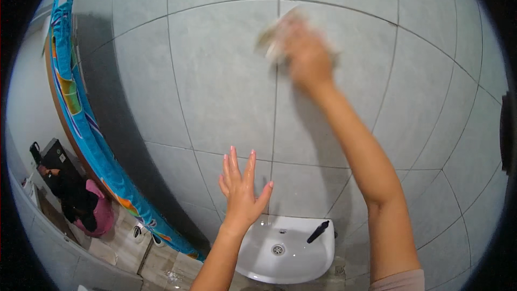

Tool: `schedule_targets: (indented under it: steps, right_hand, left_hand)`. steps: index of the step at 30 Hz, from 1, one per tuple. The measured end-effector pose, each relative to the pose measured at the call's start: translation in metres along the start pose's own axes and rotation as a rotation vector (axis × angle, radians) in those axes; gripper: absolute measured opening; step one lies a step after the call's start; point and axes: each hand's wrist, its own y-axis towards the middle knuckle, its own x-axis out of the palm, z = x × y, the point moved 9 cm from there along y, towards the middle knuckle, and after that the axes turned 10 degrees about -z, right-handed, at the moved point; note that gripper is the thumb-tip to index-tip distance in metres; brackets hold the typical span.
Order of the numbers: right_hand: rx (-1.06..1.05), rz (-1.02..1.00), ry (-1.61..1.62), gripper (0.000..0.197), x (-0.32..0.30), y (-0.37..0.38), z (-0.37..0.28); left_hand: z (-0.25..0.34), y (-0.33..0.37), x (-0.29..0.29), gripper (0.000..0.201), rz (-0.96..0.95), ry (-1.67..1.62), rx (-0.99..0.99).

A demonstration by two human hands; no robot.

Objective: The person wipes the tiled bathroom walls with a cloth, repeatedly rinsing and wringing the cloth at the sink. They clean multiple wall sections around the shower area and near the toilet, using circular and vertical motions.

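My right hand (312, 64) is raised against the grey tiled wall (223, 75), blurred by motion. In it is a bunched, light-coloured cloth (273, 43), pressed to the tiles near a vertical grout line. Lower down, my left hand (240, 188) has its fingers spread and holds nothing. It is in front of the wall, just above the white washbasin (253, 269); whether its fingertips touch the tiles I cannot tell.
A black tap (318, 231) rises from the basin's right side. At the left a blue patterned curtain (91, 124) hangs by a doorway. Beyond it is a person in dark and pink clothing (81, 199). A dark object (506, 132) juts in at the right edge.
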Motion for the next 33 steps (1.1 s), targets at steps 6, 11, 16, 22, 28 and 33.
schedule_targets:
  steps: [6, 11, 16, 22, 28, 33]
  right_hand:
    - [-0.085, -0.032, -0.279, 0.032, 0.007, -0.029, -0.026]
    - [0.509, 0.516, -0.453, 0.043, -0.084, 0.021, 0.121]
    - [0.36, 0.35, -0.064, 0.044, 0.016, 0.194, -0.028]
    - [-0.069, 0.028, 0.176, 0.032, 0.183, 0.185, -0.266]
    - [-0.721, -0.658, 0.223, 0.027, 0.247, -0.07, -0.333]
    - [0.005, -0.279, -0.325, 0.036, 0.104, -0.039, -0.144]
  left_hand:
    - [-0.09, 0.042, -0.051, 0.077, 0.156, -0.001, 0.012]
    - [-0.192, 0.072, -0.076, 0.07, 0.206, -0.076, -0.087]
    - [-0.257, 0.079, -0.077, 0.057, 0.126, -0.161, -0.18]
    - [-0.293, 0.069, -0.081, 0.051, 0.314, -0.513, -0.065]
    - [-0.311, 0.034, -0.091, 0.048, 0.582, -0.726, 0.002]
    - [-0.281, 0.054, -0.065, 0.048, 0.314, -0.665, 0.079]
